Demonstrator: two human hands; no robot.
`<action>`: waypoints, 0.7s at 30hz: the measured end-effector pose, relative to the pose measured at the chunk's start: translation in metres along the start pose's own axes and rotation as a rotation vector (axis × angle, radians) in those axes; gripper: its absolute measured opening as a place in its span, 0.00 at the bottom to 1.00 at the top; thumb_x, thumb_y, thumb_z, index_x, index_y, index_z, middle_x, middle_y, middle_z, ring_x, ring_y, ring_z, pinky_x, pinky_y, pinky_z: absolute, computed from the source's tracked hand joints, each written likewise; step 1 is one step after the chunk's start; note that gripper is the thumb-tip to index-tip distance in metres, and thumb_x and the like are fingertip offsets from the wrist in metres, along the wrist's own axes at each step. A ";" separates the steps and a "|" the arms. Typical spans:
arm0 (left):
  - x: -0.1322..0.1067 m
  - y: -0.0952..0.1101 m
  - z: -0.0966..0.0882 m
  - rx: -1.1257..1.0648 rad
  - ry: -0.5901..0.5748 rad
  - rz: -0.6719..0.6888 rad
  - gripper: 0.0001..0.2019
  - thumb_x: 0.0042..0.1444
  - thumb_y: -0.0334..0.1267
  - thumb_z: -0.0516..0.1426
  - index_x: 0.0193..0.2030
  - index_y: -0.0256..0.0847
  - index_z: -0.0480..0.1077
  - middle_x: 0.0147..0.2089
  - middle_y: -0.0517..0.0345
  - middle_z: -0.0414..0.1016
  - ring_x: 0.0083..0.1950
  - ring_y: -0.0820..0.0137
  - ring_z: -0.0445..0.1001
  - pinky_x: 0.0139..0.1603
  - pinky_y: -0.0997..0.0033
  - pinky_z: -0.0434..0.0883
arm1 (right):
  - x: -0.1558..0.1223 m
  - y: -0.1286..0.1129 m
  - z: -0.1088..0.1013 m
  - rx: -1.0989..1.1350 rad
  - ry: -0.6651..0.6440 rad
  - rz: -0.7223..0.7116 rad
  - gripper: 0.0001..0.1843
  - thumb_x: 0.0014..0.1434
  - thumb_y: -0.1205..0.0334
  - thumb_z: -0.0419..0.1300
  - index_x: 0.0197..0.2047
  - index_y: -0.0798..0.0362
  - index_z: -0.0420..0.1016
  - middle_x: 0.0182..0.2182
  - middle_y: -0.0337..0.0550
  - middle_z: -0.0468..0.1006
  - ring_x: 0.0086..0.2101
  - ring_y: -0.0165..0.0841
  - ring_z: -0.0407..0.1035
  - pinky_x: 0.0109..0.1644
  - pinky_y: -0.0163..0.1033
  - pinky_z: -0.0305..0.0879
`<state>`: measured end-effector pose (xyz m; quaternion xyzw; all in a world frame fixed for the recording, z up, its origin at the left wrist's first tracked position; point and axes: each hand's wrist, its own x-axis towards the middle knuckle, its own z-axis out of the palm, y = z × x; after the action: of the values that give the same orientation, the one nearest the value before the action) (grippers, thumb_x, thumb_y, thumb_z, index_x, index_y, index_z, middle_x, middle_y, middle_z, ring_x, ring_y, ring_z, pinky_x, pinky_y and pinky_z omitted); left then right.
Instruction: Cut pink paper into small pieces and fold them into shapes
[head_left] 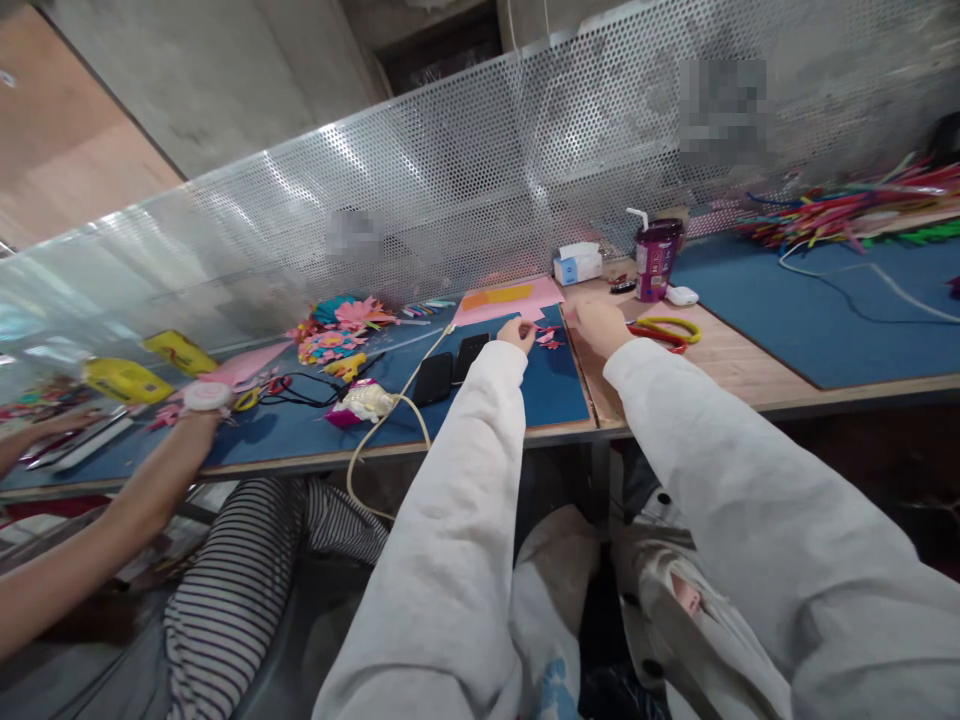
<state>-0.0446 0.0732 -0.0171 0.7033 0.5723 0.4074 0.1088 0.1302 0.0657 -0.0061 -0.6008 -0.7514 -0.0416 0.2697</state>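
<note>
My left hand (516, 332) is over the blue mat (551, 390), thumb and fingers pinched together. Whatever lies between those fingertips is too small to make out. Across a small gap to the right, my right hand (598, 328) is closed above the wooden tabletop (739, 365), its fingertips pointing left. I cannot make out what it grips. Small pink cut pieces (550, 338) lie on the mat between my hands. Behind them is a pink sheet (547, 291) with an orange strip (496, 296) on it. Scissors with yellow and red handles (675, 328) rest right of my right hand.
Two black phones (433, 378) and a cream cable (409, 385) lie left. Paper flowers (334, 340) stand farther left, near a co-worker's arm (161, 490). A tissue pack (577, 264) and purple cup (657, 262) stand by the perforated screen (450, 190). Colourful strips (840, 212) lie far right.
</note>
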 end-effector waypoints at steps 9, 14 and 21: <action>0.006 0.004 0.000 -0.721 -0.114 -0.337 0.05 0.52 0.33 0.57 0.34 0.32 0.69 0.35 0.47 0.77 0.32 0.67 0.77 0.36 0.66 0.73 | 0.013 -0.007 0.015 0.869 0.015 0.018 0.11 0.57 0.59 0.54 0.34 0.59 0.70 0.24 0.40 0.71 0.25 0.29 0.64 0.31 0.35 0.64; 0.002 0.003 -0.002 -0.718 -0.116 -0.322 0.03 0.50 0.28 0.58 0.30 0.32 0.66 0.30 0.52 0.76 0.30 0.68 0.77 0.37 0.63 0.73 | 0.004 -0.014 0.008 0.899 -0.069 0.057 0.12 0.58 0.57 0.54 0.36 0.59 0.70 0.26 0.41 0.72 0.24 0.27 0.63 0.29 0.33 0.63; 0.004 0.004 -0.004 -0.686 -0.123 -0.354 0.03 0.50 0.27 0.58 0.32 0.33 0.66 0.28 0.56 0.75 0.29 0.70 0.76 0.37 0.66 0.73 | 0.003 -0.014 0.006 0.848 -0.038 -0.017 0.14 0.57 0.57 0.54 0.40 0.60 0.71 0.31 0.44 0.75 0.28 0.28 0.67 0.32 0.32 0.63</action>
<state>-0.0441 0.0740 -0.0105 0.5398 0.5077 0.5070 0.4402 0.1148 0.0665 -0.0066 -0.4312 -0.7117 0.2799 0.4788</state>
